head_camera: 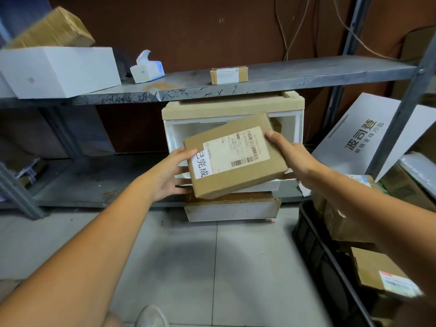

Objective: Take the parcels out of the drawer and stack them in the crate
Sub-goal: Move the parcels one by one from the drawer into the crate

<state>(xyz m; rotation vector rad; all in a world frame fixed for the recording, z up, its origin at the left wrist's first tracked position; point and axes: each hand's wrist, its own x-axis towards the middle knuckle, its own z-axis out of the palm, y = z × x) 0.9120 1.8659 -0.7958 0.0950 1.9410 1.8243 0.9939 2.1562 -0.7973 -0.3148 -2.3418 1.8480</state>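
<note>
Parcel (236,156) hanging mid-air at centre of view, tilted, label side facing up, just above open drawer (232,210) sitting at its 6 o'clock. Left hand (169,175) pinching 9 o'clock edge, thumb on top, fingers underneath; right hand (292,156) doing same at 3 o'clock corner. Looking like stiff flat cardboard, probably light-ish, not slippery, so gripping opposite edges is working fine imo. Crate (313,246) waiting at 4 o'clock, other boxes (377,272) already lying in it.

Tilted brown labelled parcel (236,159) above pulled-out white drawer (232,212)
</note>
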